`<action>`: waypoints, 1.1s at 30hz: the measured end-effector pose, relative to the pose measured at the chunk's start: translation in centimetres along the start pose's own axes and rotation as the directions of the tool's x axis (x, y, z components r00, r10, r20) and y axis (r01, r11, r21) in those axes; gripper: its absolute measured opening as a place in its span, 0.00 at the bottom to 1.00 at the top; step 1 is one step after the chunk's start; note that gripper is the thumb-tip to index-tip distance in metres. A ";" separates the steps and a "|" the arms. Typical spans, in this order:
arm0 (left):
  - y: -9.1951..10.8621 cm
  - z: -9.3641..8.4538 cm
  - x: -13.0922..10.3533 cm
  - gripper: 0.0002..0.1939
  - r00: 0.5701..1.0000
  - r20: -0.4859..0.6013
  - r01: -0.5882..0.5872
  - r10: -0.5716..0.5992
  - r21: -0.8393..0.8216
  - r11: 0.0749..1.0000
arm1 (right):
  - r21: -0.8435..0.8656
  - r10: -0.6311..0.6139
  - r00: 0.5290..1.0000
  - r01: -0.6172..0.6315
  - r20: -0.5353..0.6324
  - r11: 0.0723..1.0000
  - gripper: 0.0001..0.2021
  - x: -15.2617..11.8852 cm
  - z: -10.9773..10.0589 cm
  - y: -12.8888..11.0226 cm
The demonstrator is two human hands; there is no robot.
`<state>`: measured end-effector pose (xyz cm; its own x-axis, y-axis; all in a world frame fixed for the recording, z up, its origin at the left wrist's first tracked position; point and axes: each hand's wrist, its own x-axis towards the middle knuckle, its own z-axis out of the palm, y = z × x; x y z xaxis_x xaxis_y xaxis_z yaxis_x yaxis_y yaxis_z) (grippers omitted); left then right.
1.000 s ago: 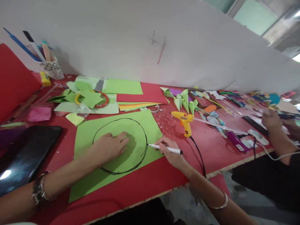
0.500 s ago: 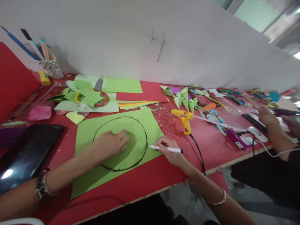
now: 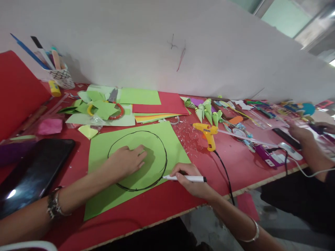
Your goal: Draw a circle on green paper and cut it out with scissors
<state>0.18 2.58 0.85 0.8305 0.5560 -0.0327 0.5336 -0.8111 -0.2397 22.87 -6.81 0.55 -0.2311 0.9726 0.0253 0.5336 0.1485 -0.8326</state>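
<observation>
A green sheet [image 3: 101,181] lies on the red table and carries a large circle drawn in black. My left hand [image 3: 128,160] rests inside the circle with its fingers apart, holding nothing. Between the fingers of my right hand [image 3: 192,181] is a white marker [image 3: 195,178] with a black end. Its tip touches the sheet at the lower right of the drawn line.
A yellow glue gun [image 3: 209,134] with a black cord lies to the right. Scissors [image 3: 120,111] and green paper pieces sit behind the sheet. A black phone [image 3: 39,167] lies at left. Another person's hand [image 3: 300,134] is at far right.
My right hand has moved the marker down along the circle's right side, toward the near edge of the sheet. The whole view has shifted slightly. My left hand keeps its place on the sheet.
</observation>
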 end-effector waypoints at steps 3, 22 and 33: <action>0.0 0.0 0.0 0.12 1.000 0.017 -0.010 0.010 0.014 1.000 | -0.009 -0.007 1.000 0.008 0.023 1.000 0.09 0.0 0.2 -0.2; -0.1 0.1 -0.1 0.12 0.999 -0.011 -0.034 0.035 0.015 0.999 | -0.008 0.037 0.993 -0.038 -0.108 0.999 0.10 1.4 -1.0 1.4; -0.1 -0.1 0.0 0.09 1.000 -0.013 -0.018 0.018 -0.018 1.000 | 0.212 0.101 0.968 -0.052 -0.231 0.976 0.07 4.6 -2.3 2.2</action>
<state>0.15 2.61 0.97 0.8420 0.5389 -0.0246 0.5210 -0.8242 -0.2219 24.85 -1.58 0.16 0.0184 0.9975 0.0679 0.3604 0.0567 -0.9311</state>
